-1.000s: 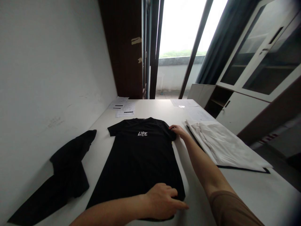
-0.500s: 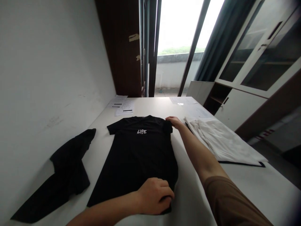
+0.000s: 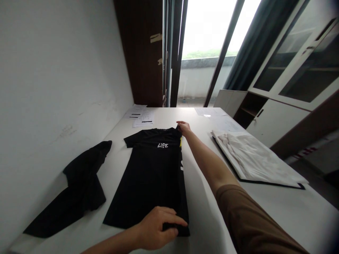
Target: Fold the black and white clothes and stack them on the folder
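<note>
Head view, with clock positions read from the middle of the black T-shirt (image 3: 150, 176), which lies on the white counter (image 3: 166, 115): at 9 o'clock a second black garment (image 3: 82, 183) lies bent, apart and untouched by the hands; at 11 o'clock the sleeve (image 3: 134, 138) is spread flat, so that side looks unturned; towards 6 o'clock the left hand (image 3: 156, 227) is over the near hem, thumb and forefinger parted around dark fabric, though whether they grip I cannot tell; at 2 o'clock a strip (image 3: 182, 164) bearing print shows, probably the underside turning up, a fold only partly made; at 1 o'clock the right hand (image 3: 184, 128) pinches the shoulder edge; at 3 o'clock white cloth (image 3: 246, 155) lies well apart
</note>
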`<state>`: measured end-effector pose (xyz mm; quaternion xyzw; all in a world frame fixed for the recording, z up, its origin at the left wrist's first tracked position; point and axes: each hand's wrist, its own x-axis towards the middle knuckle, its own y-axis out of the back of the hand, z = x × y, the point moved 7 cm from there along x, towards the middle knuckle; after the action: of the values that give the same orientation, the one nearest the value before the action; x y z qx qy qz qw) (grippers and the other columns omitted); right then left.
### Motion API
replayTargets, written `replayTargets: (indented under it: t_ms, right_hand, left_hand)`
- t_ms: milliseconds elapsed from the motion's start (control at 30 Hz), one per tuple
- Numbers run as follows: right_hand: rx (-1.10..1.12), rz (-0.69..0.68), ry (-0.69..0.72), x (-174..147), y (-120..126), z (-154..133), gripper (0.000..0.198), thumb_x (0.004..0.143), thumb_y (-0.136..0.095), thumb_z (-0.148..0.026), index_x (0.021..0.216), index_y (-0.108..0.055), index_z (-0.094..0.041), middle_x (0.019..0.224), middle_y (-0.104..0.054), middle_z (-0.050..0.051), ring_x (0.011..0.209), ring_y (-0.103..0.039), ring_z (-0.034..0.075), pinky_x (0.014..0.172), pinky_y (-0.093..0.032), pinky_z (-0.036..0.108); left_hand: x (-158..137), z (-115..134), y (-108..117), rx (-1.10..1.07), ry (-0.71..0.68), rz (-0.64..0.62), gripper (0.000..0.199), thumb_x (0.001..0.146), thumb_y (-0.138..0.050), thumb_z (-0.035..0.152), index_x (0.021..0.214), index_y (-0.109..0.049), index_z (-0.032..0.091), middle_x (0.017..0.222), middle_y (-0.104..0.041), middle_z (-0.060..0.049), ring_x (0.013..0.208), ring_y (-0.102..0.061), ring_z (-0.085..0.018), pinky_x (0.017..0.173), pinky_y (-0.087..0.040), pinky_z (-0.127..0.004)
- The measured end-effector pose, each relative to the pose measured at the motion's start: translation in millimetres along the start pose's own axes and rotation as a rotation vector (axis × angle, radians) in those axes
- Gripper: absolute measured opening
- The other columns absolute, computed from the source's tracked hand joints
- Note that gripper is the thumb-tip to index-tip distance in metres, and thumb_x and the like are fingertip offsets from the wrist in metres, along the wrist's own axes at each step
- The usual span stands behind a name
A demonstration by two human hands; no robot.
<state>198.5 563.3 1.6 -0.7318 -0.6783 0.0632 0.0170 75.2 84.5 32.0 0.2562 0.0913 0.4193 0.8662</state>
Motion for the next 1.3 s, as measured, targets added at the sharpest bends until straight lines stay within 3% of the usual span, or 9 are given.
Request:
replayTargets:
  t_ms: [300, 467, 700, 867, 1000, 1133, 1300]
  right_hand:
    - [-0.054, -0.031, 0.085, 7, -55, 17, 0.021, 0.074, -0.063, -0.012, 0.092, -0.073, -0.018, 0.069, -0.061, -0.001, 0.065, -0.055, 0.013, 0.061, -0.049, 0.022]
    - [-0.281, -0.066, 0.211, 6, -82, 23, 0.026, 0.077, -0.06, -0.018, 0.098, -0.075, -0.021, 0.082, -0.069, 0.0, 0.08, -0.06, 0.017, 0.074, -0.052, 0.026]
    - [-0.526, -0.033, 0.284, 7, -110, 33, 0.03, 0.08, -0.056, -0.017, 0.099, -0.078, -0.024, 0.095, -0.075, 0.0, 0.091, -0.066, 0.019, 0.088, -0.052, 0.029]
    - [-0.651, -0.111, 0.343, -3, -131, 37, 0.024, 0.086, -0.06, -0.019, 0.101, -0.077, -0.024, 0.102, -0.075, 0.001, 0.098, -0.067, 0.02, 0.093, -0.051, 0.03]
    - [-0.722, -0.271, 0.358, -20, -150, 51, 0.024, 0.093, -0.063, -0.028, 0.113, -0.075, -0.024, 0.104, -0.075, 0.002, 0.094, -0.068, 0.019, 0.089, -0.052, 0.028]
    - [-0.782, -0.326, 0.402, -40, -153, 60, 0.022, 0.092, -0.064, -0.024, 0.111, -0.076, -0.024, 0.108, -0.074, 0.002, 0.101, -0.067, 0.019, 0.094, -0.05, 0.027]
    - [-1.036, -0.216, 0.519, -56, -126, 58, 0.027, 0.098, -0.056, -0.025, 0.116, -0.076, -0.024, 0.122, -0.068, 0.008, 0.113, -0.06, 0.025, 0.099, -0.046, 0.032]
  left_hand:
    - [-42, -28, 19, -0.06, 0.216, 0.142, 0.039, 0.09, -0.059, 0.019, 0.123, -0.076, 0.032, 0.104, -0.074, 0.0, 0.098, -0.067, -0.018, 0.089, -0.048, -0.028]
    - [-46, -33, 19, 0.024, 0.224, 0.085, 0.037, 0.091, -0.06, 0.019, 0.122, -0.076, 0.029, 0.1, -0.075, 0.0, 0.094, -0.067, -0.017, 0.087, -0.047, -0.028]
    - [-50, -54, 9, 0.151, 0.22, 0.056, 0.026, 0.095, -0.057, 0.019, 0.108, -0.079, 0.026, 0.095, -0.076, -0.001, 0.09, -0.067, -0.018, 0.086, -0.044, -0.03]
    - [-53, -70, -2, 0.28, 0.259, 0.071, 0.013, 0.092, -0.063, 0.021, 0.09, -0.076, 0.025, 0.087, -0.073, 0.001, 0.088, -0.064, -0.017, 0.092, -0.038, -0.034]
    - [-53, -73, -7, 0.344, 0.243, 0.055, 0.016, 0.092, -0.063, 0.025, 0.079, -0.071, 0.021, 0.078, -0.07, 0.0, 0.082, -0.062, -0.016, 0.088, -0.036, -0.035]
    - [-54, -75, -8, 0.376, 0.219, 0.041, 0.028, 0.093, -0.06, 0.028, 0.067, -0.065, 0.019, 0.068, -0.068, 0.001, 0.072, -0.058, -0.015, 0.082, -0.034, -0.036]
    - [-54, -71, -4, 0.335, 0.174, 0.046, 0.023, 0.09, -0.059, 0.025, 0.07, -0.067, 0.02, 0.063, -0.066, 0.003, 0.064, -0.053, -0.013, 0.083, -0.035, -0.035]
